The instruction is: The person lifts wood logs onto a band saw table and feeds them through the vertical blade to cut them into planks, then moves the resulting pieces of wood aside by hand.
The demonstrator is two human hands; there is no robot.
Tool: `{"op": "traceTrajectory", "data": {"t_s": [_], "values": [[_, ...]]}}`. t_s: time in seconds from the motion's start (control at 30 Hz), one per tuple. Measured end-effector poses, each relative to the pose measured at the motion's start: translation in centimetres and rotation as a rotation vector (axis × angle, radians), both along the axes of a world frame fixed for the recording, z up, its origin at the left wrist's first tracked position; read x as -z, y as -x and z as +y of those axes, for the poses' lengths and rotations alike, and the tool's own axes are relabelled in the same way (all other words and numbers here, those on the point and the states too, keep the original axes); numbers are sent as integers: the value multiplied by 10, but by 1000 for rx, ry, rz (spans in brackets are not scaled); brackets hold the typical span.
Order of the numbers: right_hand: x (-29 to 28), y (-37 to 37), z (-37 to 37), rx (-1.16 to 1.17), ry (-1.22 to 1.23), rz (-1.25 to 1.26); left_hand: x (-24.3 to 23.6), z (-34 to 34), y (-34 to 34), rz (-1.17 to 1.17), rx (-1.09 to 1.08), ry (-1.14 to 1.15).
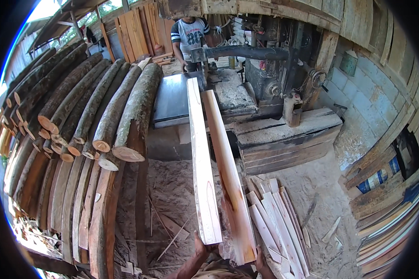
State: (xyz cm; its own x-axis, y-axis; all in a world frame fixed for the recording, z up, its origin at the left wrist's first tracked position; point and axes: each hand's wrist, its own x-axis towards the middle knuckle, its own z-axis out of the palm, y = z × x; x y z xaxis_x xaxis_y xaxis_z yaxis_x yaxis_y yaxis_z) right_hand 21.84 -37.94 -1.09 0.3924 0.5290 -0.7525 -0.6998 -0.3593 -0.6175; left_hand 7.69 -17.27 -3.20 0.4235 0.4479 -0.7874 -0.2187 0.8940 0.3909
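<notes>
Two long sawn pieces of wood stretch away from me side by side, their far ends at the dark metal saw table (pixel 174 98). At the near end of the pale left-hand plank (pixel 201 162), my left hand (pixel 203 247) grips from below and the left side. The right-hand slab (pixel 228 172), with a brown bark edge, has its near end against my right hand (pixel 260 260), which holds it from the right side. Most fingers of both hands are hidden by the wood. A narrow gap separates the two pieces along most of their length.
A big pile of logs (pixel 137 111) stands at left, above upright slabs (pixel 79 200). Sawn boards (pixel 279 223) lie on the sawdust floor at right. Beyond the table a person (pixel 191 39) stands beside the sawmill machine (pixel 265 69). A wooden box (pixel 288 139) flanks it.
</notes>
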Motion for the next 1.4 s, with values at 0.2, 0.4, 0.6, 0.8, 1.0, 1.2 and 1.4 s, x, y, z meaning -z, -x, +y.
{"op": "traceTrajectory", "data": {"t_s": [0.2, 0.4, 0.6, 0.8, 1.0, 1.2, 1.4], "values": [[59, -36, -46, -184, 459, -415, -6, 253, -114, -330, 27, -163], [82, -44, -189, -422, 935, -531, 48, 261, -260, 92, 191, -796], [1, -68, -321, 507, 1004, -361, 43, 65, -283, -204, 670, -425], [66, -91, -357, 896, 881, -228, 165, 32, -168, 77, 1313, -1106], [144, -76, -97, 329, 563, 52, 144, 90, 10, 405, 1032, -319], [152, -134, 126, -458, 442, -632, 115, 175, 106, 839, 609, -240], [172, -223, 245, -655, 363, -592, 108, 235, 15, 710, 385, -370]]}}
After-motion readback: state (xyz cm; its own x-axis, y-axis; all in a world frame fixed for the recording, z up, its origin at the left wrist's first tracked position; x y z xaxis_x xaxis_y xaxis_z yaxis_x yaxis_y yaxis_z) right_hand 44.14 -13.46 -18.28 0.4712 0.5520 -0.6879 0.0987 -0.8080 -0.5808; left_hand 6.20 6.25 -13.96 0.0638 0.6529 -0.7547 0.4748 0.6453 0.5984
